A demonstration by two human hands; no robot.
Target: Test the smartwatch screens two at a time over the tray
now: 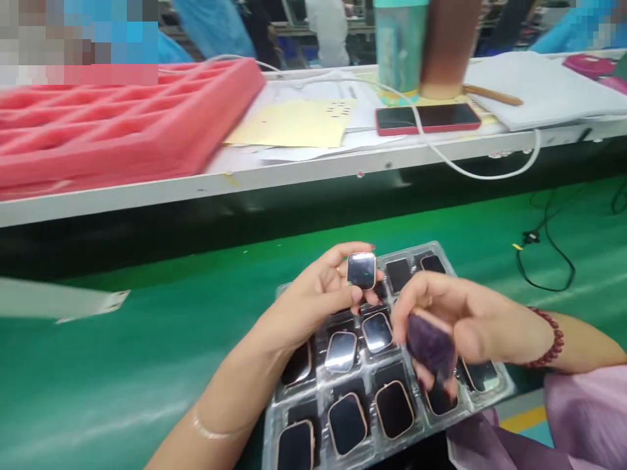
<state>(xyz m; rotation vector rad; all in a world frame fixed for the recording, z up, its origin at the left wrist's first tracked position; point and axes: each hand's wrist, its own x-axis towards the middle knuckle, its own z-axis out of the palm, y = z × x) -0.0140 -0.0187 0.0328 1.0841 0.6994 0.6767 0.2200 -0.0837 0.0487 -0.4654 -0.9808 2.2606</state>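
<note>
My left hand (326,281) grips a smartwatch (361,271) by its edges, its glossy square face turned up toward me. To the right, my right hand (450,326) has its fingers around a second smartwatch (431,344), dark-faced and blurred by motion. Both hands are above a clear plastic tray (321,391) divided into compartments. Several square watches with dark screens and gold-coloured rims lie in it, among them a watch (396,409) in the front row. My hands and forearms hide part of the tray.
A green mat (171,372) covers the bench. On the shelf behind it are a red foam tray (196,130), papers (294,124), a phone (428,119), a teal cup (400,49) and a white cable (470,173). A black cord (546,261) lies at right.
</note>
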